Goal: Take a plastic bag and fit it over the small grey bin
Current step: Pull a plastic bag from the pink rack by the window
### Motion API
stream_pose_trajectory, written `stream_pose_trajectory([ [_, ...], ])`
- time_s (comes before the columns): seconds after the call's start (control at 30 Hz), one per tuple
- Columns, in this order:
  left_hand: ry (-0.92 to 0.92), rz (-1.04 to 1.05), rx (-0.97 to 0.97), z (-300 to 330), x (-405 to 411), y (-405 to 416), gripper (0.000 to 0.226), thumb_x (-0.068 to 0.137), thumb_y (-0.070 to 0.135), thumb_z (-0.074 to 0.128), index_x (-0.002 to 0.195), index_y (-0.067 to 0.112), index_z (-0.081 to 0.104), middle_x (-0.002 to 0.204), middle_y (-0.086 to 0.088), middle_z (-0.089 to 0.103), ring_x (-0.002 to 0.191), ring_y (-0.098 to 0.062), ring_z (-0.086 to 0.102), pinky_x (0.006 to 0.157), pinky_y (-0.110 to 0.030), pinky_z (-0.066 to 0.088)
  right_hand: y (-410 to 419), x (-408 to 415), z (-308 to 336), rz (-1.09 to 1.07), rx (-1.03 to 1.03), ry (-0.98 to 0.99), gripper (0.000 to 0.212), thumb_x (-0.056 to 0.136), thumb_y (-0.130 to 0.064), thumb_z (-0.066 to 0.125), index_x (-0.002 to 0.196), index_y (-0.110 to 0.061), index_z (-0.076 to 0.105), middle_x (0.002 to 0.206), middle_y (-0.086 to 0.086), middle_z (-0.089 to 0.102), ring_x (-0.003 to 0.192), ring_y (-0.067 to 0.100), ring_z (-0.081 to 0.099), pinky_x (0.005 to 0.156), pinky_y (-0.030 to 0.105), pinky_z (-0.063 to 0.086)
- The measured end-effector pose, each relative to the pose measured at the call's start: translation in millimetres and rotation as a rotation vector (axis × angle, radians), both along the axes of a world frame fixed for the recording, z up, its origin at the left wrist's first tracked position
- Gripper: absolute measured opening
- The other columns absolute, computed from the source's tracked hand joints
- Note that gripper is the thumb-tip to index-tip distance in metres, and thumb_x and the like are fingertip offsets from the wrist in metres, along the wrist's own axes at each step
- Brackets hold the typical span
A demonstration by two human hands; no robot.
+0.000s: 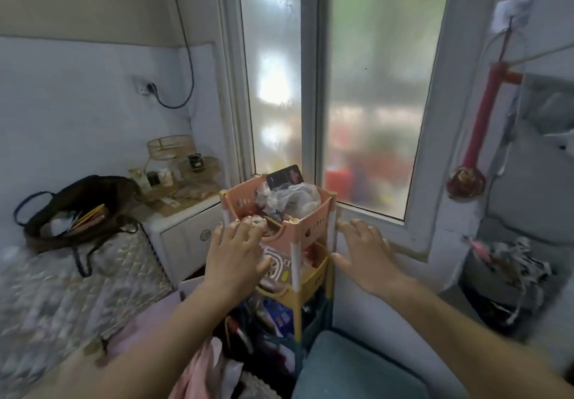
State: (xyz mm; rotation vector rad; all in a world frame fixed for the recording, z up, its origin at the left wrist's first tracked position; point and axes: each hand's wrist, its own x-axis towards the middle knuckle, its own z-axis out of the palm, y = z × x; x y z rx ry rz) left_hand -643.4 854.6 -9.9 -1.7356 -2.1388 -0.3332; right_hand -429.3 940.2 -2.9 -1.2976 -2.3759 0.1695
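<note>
A crumpled clear plastic bag (293, 200) lies in the pink top basket (310, 229) of a stacked storage rack by the window. My left hand (237, 251) reaches over the basket's near left corner, fingers spread, holding nothing. My right hand (366, 254) hovers open just right of the rack, level with the yellow second basket (316, 274). Neither hand touches the bag. No small grey bin shows in this view.
A white bedside cabinet (186, 231) with gold wire holders stands left of the rack. A brown bag (77, 212) lies on the quilted bed (62, 290). A teal cushion (351, 370) sits below. A red hanging ornament (475, 131) and cluttered bags (509, 277) fill the right side.
</note>
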Motion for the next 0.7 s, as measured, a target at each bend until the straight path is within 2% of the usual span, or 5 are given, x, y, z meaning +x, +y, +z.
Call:
stream_pose_trajectory([
  [0.37, -0.017, -0.124, -0.067, -24, -88, 203, 0.07, 0.084, 0.054, 0.046, 0.142, 0.028, 0.017, 0.151, -0.004, 0.03, 0.138, -0.025, 0.026, 0.114, -0.045, 0.012, 189, -103, -29, -0.069, -0.006, -0.013, 0.064, 0.082, -0.038, 0.06, 0.137, -0.019, 0.033, 0.137, 0.008, 0.043, 0.121, 0.03, 0.043, 0.099, 0.048, 0.042],
  [0.6, -0.082, -0.113, -0.134, -37, -135, 329, 0.081, 0.081, 0.061, 0.049, 0.144, 0.027, 0.012, 0.152, -0.004, 0.029, 0.139, -0.024, 0.026, 0.115, -0.042, 0.016, 323, -161, -46, 0.018, -0.016, -0.072, 0.063, 0.084, -0.04, 0.058, 0.138, -0.022, 0.03, 0.132, 0.005, 0.048, 0.118, 0.023, 0.047, 0.102, 0.038, 0.039],
  [0.7, -0.105, -0.141, -0.181, -42, -144, 374, 0.083, 0.08, 0.064, 0.047, 0.145, 0.027, 0.011, 0.153, -0.005, 0.027, 0.139, -0.024, 0.026, 0.115, -0.04, 0.016, 362, -175, -54, 0.046, -0.022, -0.073, 0.065, 0.083, -0.044, 0.06, 0.138, -0.024, 0.031, 0.137, 0.001, 0.046, 0.121, 0.021, 0.047, 0.104, 0.038, 0.04],
])
